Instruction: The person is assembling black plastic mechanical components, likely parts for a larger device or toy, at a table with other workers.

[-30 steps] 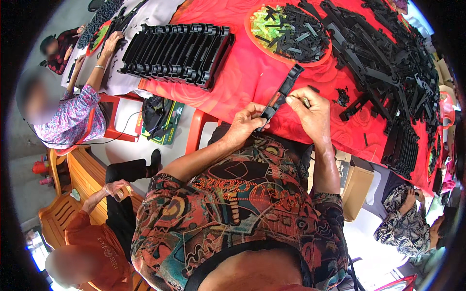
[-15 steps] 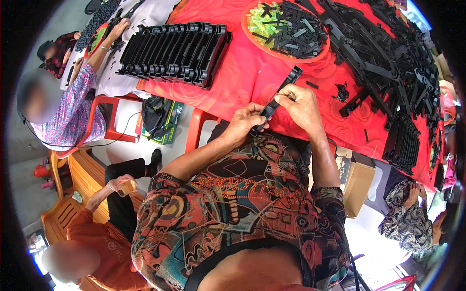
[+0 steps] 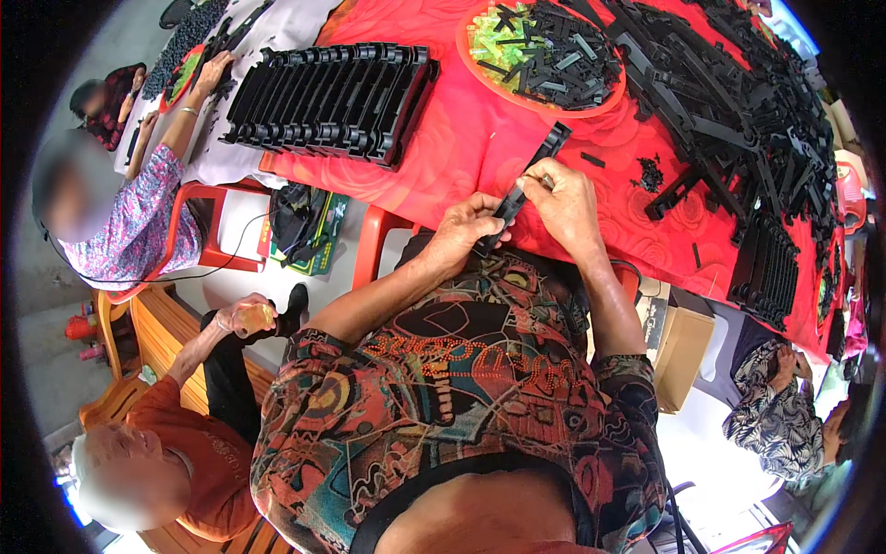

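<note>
A long, narrow black plastic strip [image 3: 552,144] slants up and away from me over the table's near edge. My left hand [image 3: 466,228] is closed round its lower end, thumb on top. Midway along the strip, my right hand [image 3: 565,205] touches it with thumb and fingers pinched together. Whether a small piece sits between those fingertips is hidden. Beyond my hands stands an orange-rimmed round tray [image 3: 565,114] with yellow-green clear pieces [image 3: 489,42] and small black and grey pieces [image 3: 568,60].
A row of black slotted plastic parts [image 3: 328,102] lies left on the red tablecloth [image 3: 443,171]. Black strips [image 3: 711,102] heap at the right, near a smaller black stack [image 3: 766,272]. A co-worker in a floral top [image 3: 138,208] and a seated person in orange [image 3: 208,471] are leftward.
My right hand has shifted slightly left and down along the strip, which tilts a little differently. The seated person's hand with a cup has risen; the floral-sleeved co-worker's arm has moved.
</note>
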`<state>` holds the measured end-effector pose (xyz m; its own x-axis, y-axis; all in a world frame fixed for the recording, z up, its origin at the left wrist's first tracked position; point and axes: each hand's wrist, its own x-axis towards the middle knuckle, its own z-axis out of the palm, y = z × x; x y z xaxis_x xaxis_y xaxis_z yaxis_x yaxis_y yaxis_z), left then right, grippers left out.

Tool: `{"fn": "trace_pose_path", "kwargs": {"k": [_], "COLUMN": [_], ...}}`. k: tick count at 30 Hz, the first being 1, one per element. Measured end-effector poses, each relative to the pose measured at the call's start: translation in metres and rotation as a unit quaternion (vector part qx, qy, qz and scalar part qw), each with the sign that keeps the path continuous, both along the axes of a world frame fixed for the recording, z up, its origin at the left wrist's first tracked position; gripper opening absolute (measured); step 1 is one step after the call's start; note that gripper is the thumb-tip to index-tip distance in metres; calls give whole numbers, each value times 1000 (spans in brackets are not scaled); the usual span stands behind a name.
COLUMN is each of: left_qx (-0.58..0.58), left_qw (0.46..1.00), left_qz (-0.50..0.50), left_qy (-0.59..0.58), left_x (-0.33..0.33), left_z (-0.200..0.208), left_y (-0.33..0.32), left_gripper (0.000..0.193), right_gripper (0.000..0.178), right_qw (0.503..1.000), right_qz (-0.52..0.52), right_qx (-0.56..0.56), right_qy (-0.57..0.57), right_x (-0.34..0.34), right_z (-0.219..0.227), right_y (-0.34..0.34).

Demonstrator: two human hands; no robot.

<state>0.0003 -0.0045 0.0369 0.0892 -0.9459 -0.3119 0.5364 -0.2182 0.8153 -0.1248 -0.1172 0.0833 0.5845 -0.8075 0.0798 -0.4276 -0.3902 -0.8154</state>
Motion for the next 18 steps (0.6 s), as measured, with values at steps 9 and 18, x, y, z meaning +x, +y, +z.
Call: {"fn": "trace_pose_path", "kwargs": {"k": [9, 18], "left_qx": [10, 32], "left_qw": [1000, 970], "left_qz": [4, 118], "left_qy": [6, -209], "left_x": [2, -10], "left_z": [-2, -19], "left_y": [-3, -20], "left_gripper": [23, 15], "right_gripper": [14, 12], "right_qw": [991, 986], "right_qz": [-65, -71], "right_qx": [-116, -147], "right_qy": [14, -18], "right_x": [7, 11], "right_z": [-10, -27], "right_y": [15, 17]}}
